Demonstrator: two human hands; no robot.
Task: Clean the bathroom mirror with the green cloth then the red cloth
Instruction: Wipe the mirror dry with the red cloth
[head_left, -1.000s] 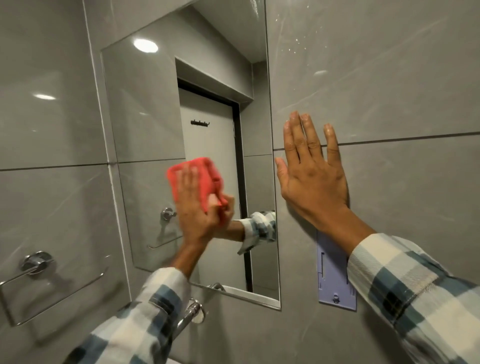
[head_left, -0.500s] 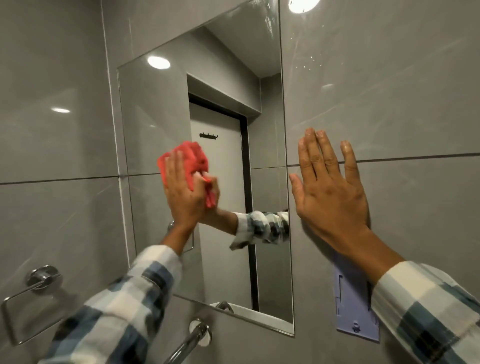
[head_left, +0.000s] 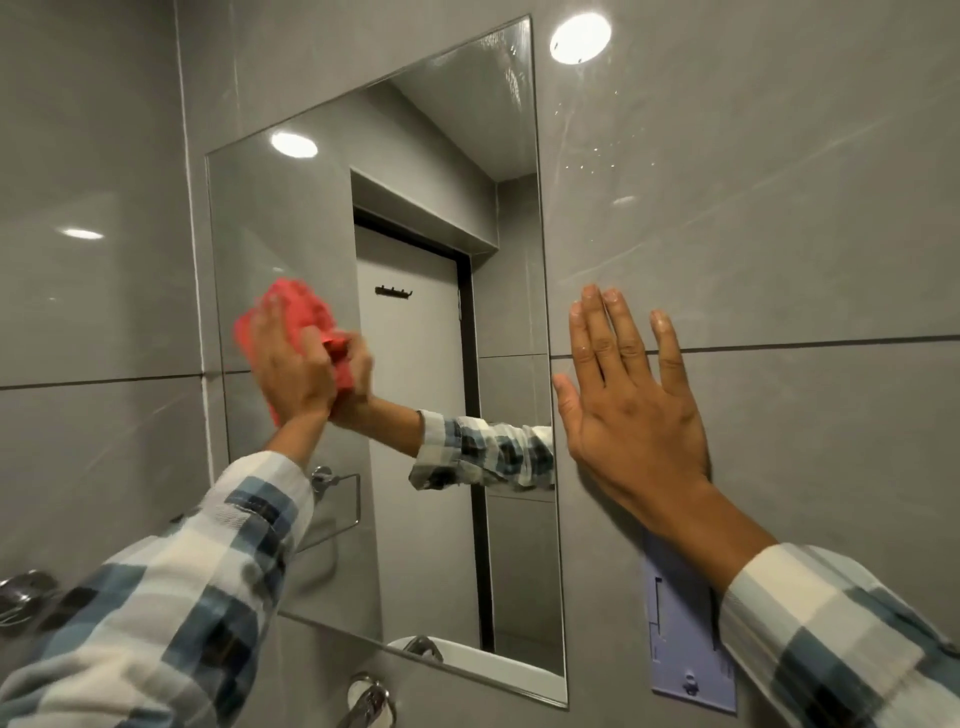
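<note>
Glossy grey wall tiles surround a frameless rectangular bathroom mirror. Against the glass near its left edge, the left hand presses a crumpled red cloth, fingers closed over the fabric; the cloth is blurred. Just right of the mirror's edge, the right hand lies flat on the tile, fingers spread and holding nothing. Below that wrist, a pale lilac plastic wall plate is fixed to the tile. Both sleeves are blue-and-white checked
</note>
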